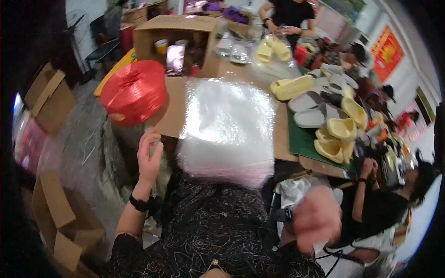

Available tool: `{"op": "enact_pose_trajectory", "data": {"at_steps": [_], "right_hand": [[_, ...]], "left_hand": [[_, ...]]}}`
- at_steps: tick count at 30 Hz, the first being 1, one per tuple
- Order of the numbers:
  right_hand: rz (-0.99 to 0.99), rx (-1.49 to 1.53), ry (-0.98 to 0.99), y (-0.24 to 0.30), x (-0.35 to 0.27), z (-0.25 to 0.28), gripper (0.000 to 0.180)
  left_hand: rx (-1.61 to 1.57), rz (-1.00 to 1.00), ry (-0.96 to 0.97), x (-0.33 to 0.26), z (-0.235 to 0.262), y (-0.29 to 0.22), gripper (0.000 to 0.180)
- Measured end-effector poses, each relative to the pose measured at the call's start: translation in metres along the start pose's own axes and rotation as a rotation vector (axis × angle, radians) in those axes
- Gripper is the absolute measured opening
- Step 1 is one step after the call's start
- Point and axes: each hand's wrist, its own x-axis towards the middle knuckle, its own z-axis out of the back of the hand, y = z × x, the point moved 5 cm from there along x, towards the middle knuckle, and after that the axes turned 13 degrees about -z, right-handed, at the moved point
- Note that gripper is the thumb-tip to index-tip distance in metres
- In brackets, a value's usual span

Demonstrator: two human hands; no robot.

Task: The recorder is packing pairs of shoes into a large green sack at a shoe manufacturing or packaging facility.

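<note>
Plastic bags [227, 132] stacked on the table [172, 113]

The stack lies to the right of the left fingers [144, 144] and ahead and left of the right fingers [315, 197]. Ahead of the left fingers sits a twine roll [134, 95]; beyond it is a box [199, 23] with a phone [175, 60] at its opening. Ahead of the right fingers, slippers [309, 116] rest on a mat [302, 144]. Left of the left fingers, 1 carton [53, 204] stands on the floor [88, 139].

The left forearm [131, 217] reaches upward, its hand [149, 155] raised with fingers loosely curled and thumb apart. The right hand [317, 217] sits lower, close to the body's right side, too blurred to make out its fingers.
</note>
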Motion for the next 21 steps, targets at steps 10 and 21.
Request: {"op": "enact_pose_trajectory", "data": {"at_steps": [10,21], "right_hand": [[-1.243,0.088,-1.852,-0.154,-0.283,0.099,0.041],[-1.327,0.063,-2.137,-0.161,-0.405,0.213,0.042]], "left_hand": [[0.258,-0.438,0.611,0.015,-0.164,-0.019,0.047],[0.319,-0.224,0.744,0.011,-0.188,0.028,0.059]]}}
